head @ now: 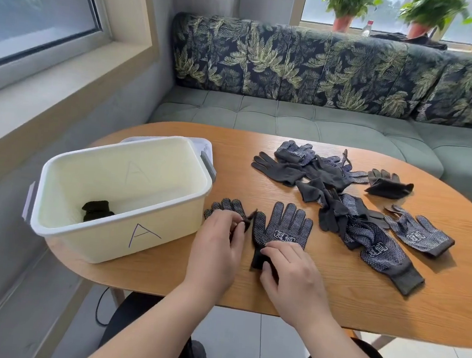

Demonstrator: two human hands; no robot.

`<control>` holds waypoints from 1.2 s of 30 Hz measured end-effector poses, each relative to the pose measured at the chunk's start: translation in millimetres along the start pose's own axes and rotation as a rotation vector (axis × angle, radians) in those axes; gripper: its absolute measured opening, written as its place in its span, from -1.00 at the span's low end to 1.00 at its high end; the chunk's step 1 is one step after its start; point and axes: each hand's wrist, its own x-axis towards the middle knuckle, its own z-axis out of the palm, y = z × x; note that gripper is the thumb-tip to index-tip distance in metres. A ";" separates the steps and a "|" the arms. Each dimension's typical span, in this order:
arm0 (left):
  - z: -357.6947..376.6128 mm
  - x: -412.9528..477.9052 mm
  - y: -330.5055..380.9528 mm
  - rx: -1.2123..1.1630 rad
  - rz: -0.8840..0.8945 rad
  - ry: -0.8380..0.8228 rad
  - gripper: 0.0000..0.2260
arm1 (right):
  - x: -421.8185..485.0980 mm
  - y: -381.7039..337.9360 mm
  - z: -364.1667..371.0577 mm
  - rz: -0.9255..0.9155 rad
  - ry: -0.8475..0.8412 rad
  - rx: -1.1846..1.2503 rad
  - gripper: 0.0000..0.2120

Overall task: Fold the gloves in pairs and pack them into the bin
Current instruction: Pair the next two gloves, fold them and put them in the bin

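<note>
Far side: long grey-green cushioned sofa (pixel 322 121) with a leaf-print back. Before it, an oval light-wood table (pixel 391 297). Near-left on the table, a cream plastic bin (pixel 100 240) with a purple "A" on its front wall (a pale lid (pixel 203 146) shows at its far edge). Right of centre, a loose heap of dark knit gloves (pixel 337 201), overlapping, several with white grip dots. Just right of the bin, two lie apart from the heap: a dotted dark glove (pixel 285 225) flat, fingers pointing far, and just left of it a second dark glove (pixel 227 205), mostly under the left hand (pixel 216 246). That hand is curled, pinching the second glove's edge. The right hand (pixel 294 275) is bent over the dotted glove's cuff, thumb tucked against it, gripping. A small folded black glove bundle (pixel 96 210) sits on the bin floor, near-left corner.
</note>
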 end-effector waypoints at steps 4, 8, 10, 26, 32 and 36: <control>3.4 8.1 32.7 -0.226 -0.230 0.025 -0.97 | 1.3 -1.8 -4.6 0.044 -0.022 0.020 -0.53; 12.0 5.4 57.2 -0.326 -0.155 -0.153 -0.96 | 4.7 -0.8 -6.7 0.163 0.001 0.154 -0.56; 20.3 0.3 56.4 -0.191 -0.009 -0.198 -0.93 | 5.5 5.3 -6.1 0.254 0.106 0.256 -0.79; 15.8 -9.4 -30.2 0.514 0.157 -0.543 -0.38 | 20.8 18.7 -30.4 1.158 0.638 0.926 -0.77; 17.2 -19.4 -31.3 0.452 0.136 -0.428 -0.46 | 21.5 18.1 -29.1 1.161 0.627 0.894 -0.76; 16.1 -21.3 -31.2 0.385 0.269 -0.344 -0.63 | 21.7 23.7 -23.9 1.160 0.576 0.892 -0.73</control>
